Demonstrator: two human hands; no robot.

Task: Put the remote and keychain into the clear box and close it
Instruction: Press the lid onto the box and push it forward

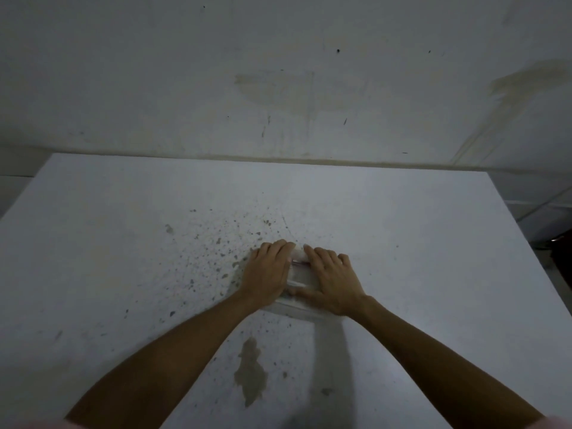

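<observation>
table (pixel 402 274): white, speckled and stained, filling the lower view.
left hand (pixel 267 270): fingers flat, spread over the box's 9 o'clock side.
right hand (pixel 332 278): fingers flat, pressing its 3 o'clock side.
clear box (pixel 299 275): centre table, between both palms.
remote, keychain: not discernible.
advice: press evenly until the lid seats.
wall (pixel 278 72): stained, at 12 o'clock.

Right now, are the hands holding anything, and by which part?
Both hands rest palm-down on the clear box: left hand over its left side, right hand over its right. Pressing rather than gripping, apparently on the lid.
</observation>
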